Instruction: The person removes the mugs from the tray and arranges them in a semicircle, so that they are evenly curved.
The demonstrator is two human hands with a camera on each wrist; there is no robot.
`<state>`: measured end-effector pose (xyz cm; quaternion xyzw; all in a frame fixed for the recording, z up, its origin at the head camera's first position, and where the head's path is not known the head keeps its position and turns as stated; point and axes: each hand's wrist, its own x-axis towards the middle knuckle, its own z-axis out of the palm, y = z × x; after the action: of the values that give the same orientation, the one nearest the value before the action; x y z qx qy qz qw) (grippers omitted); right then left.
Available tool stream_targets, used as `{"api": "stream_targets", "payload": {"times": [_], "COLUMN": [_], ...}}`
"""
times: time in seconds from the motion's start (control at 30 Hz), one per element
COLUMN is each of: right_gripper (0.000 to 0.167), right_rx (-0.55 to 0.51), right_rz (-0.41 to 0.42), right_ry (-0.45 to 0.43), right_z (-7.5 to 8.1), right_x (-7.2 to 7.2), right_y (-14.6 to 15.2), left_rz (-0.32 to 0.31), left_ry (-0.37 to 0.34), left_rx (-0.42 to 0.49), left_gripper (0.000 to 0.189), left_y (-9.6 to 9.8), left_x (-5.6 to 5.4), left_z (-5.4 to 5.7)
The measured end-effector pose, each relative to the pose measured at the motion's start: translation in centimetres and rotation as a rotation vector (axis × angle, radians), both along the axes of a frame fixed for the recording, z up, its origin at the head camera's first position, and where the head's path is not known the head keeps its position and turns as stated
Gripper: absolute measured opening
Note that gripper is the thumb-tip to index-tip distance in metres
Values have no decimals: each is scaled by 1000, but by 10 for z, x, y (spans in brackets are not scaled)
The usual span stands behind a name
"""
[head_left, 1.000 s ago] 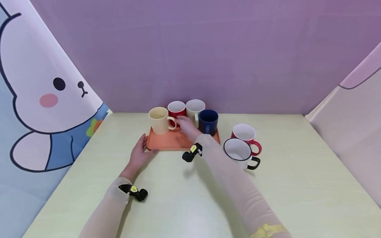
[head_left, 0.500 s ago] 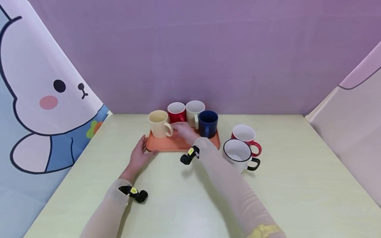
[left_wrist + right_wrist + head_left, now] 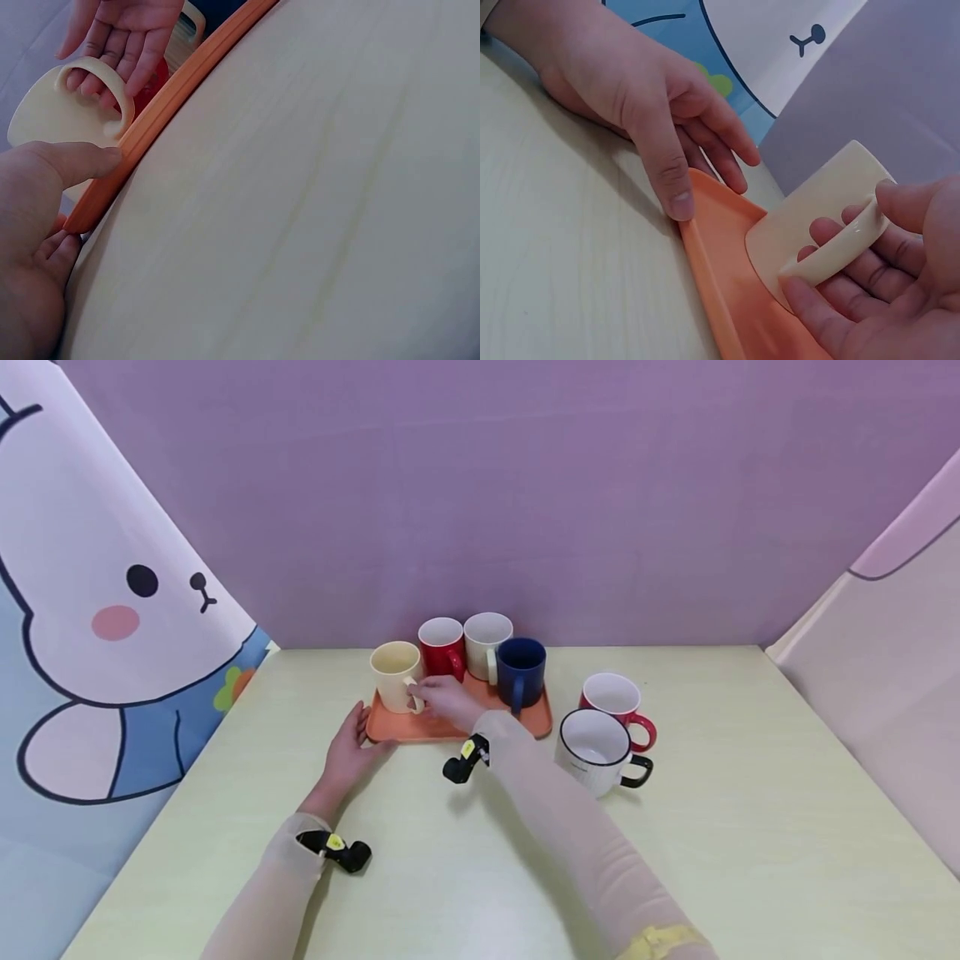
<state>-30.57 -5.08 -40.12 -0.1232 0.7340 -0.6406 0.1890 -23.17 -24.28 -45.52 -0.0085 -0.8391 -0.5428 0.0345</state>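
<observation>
An orange tray (image 3: 442, 727) at the back of the table carries several mugs. My right hand (image 3: 444, 700) grips the handle of the cream mug (image 3: 393, 685) at the tray's left end. Its fingers pass through the handle loop, with the thumb at the top, as the right wrist view shows. The mug's base is at the tray floor. My left hand (image 3: 351, 752) holds the tray's near left corner, thumb (image 3: 90, 161) on the front rim and fingers along the left side. Behind the right hand stand a red mug (image 3: 441, 652), an off-white mug (image 3: 486, 639) and a dark blue mug (image 3: 522, 672).
To the right of the tray, a white mug with a black rim (image 3: 592, 752) stands on the table (image 3: 750, 793), just in front of a red mug with a white inside (image 3: 615, 695). A purple backdrop (image 3: 600, 527) rises right behind the tray.
My right hand has come nearer and now grips the cream mug's handle. That mug has shifted toward the tray's front and its handle has turned toward me. The left hand has stayed put.
</observation>
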Motion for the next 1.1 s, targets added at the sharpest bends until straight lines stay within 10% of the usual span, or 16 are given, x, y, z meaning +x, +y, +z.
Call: {"api": "stream_targets", "payload": {"times": [1.1], "right_gripper": [23], "right_rx": [-216], "right_rz": [-69], "right_ry": [-205], "right_z": [-3], "right_x": [9], "right_y": [0], "left_rz": [8], "left_ry": [1], "left_rx": [-8], "left_gripper": [94], "left_y": [-3], "left_x": [-3], "left_z": [-5]}}
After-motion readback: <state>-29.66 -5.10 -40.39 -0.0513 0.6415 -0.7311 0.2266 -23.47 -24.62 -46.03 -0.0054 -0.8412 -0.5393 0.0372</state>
